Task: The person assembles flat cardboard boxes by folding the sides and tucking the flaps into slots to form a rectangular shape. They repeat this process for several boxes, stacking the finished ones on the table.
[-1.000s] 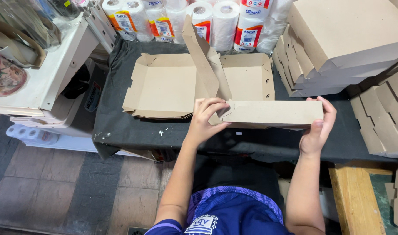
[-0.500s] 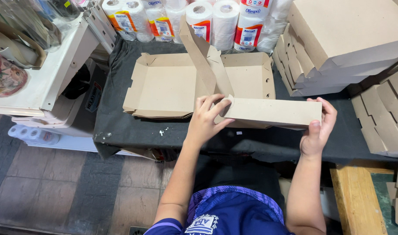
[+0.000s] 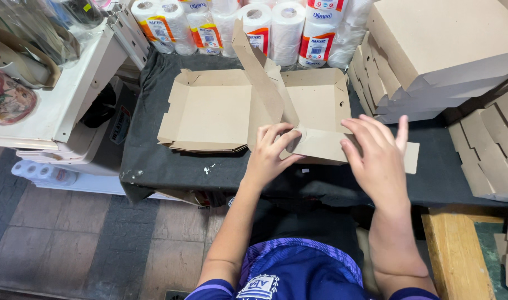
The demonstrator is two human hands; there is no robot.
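Paper rolls (image 3: 287, 28), stacked folded boxes (image 3: 431, 55)

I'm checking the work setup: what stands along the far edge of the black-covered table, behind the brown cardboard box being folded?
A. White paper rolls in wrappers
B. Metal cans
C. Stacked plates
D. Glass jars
A: wrapped white paper rolls line the far edge of the black-covered table, behind the brown cardboard box.

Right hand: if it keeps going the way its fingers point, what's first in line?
Probably the stack of folded cardboard boxes beyond the right hand; depth is unclear from overhead.
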